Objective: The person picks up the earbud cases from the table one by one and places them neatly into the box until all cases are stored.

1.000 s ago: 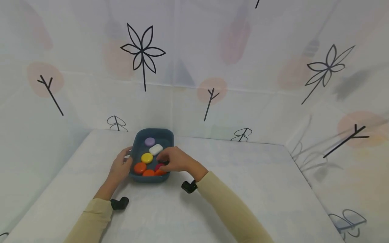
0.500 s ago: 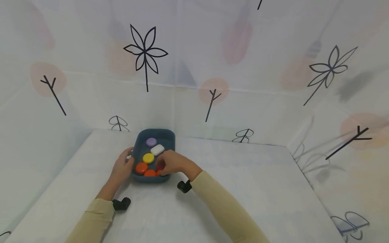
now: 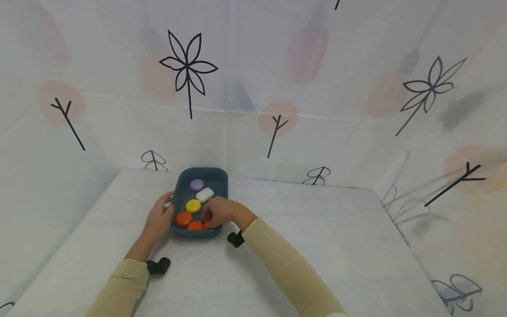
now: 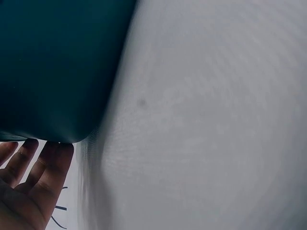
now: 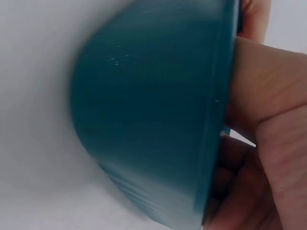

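A dark blue-green rectangular bin point(image 3: 217, 178) stands on the white table and holds several smooth, rounded coloured pieces. My left hand point(image 3: 157, 218) rests against its left side; in the left wrist view, extended fingers point(image 4: 52, 177) touch the bin wall. My right hand point(image 3: 222, 211) reaches over the right rim, fingers bent down into the near right corner beside a red-orange piece point(image 3: 207, 224). The right wrist view has the bin wall hiding those fingertips, so I cannot tell whether they pinch a piece. Close by lie two orange pieces, one point(image 3: 184, 219) left of the other point(image 3: 195, 225).
Farther back in the bin are a yellow round piece point(image 3: 193, 206), a white rounded piece point(image 3: 204, 195) and a purple one point(image 3: 196, 185). Behind the white tabletop point(image 3: 301, 237) hangs a patterned cloth point(image 3: 245, 141), with more cloth at both sides.
My right hand has moved slightly left and lower into the bin's near right corner, covering the crimson piece seen earlier. My left hand stays at the bin's side.
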Tool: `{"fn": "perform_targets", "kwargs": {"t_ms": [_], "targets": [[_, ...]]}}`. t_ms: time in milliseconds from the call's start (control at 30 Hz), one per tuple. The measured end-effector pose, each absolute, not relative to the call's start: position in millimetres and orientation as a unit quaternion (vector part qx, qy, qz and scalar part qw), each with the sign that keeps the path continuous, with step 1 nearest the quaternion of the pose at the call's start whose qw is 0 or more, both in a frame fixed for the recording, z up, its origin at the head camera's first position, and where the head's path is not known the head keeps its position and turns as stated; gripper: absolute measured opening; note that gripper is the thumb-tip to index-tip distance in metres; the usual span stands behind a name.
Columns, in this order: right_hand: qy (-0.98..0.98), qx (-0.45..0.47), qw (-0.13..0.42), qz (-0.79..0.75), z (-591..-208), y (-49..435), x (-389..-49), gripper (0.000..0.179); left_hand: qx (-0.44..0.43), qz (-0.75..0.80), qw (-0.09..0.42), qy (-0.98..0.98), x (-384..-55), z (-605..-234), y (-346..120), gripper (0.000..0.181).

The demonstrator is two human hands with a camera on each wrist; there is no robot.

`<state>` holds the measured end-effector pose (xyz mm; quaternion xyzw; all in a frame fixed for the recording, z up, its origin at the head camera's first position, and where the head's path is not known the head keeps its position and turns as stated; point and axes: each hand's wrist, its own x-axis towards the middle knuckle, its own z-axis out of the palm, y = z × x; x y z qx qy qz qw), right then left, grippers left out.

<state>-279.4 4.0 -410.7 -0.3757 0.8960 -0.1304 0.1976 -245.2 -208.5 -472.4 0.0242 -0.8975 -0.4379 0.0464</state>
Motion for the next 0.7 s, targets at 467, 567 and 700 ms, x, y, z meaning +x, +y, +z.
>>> {"fn": "perform_targets", "kwargs": {"t_ms": [467, 567, 700], "targets": [[0.898, -0.377, 0.187, -0.125, -417.4, 1.5, -280.4, 0.01, 0.034, -0.442, 0.046, -0.895, -242.8, -473.3, -208.1, 0.049], [0.899, -0.371, 0.189, -0.135, -417.6, 2.0, -281.4, 0.01, 0.03, -0.443, 0.047, -0.895, -243.6, -473.4, -208.4, 0.049], [0.899, -0.364, 0.191, -0.154, -416.2, 3.4, -281.7, 0.01, 0.028, -0.443, 0.047, -0.895, -244.3, -473.2, -208.4, 0.049]]}}
